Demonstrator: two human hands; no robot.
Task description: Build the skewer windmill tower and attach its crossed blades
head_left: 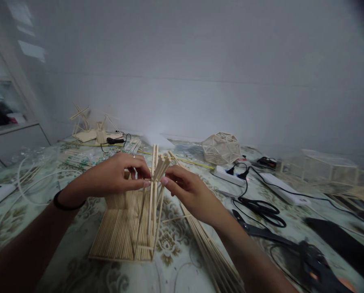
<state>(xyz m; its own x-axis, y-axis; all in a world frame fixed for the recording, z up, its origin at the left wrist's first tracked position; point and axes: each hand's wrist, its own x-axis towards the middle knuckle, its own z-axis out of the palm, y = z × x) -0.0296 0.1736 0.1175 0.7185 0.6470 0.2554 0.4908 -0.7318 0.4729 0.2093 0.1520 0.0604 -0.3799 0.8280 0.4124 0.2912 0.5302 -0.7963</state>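
Around the model (114,232) on the cloth (175,276), sticks (210,254) are lying at four o'clock, scissors (249,202) at three, a power strip (223,175) at two, a dome (221,149) at one, packets (78,158) at eleven.

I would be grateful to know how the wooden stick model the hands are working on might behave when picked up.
The wooden stick model would probably feel light for its size, being made of thin rods. Its close-slatted base looks fairly stiff. The tall, slender uprights might flex or snap if pushed sideways.
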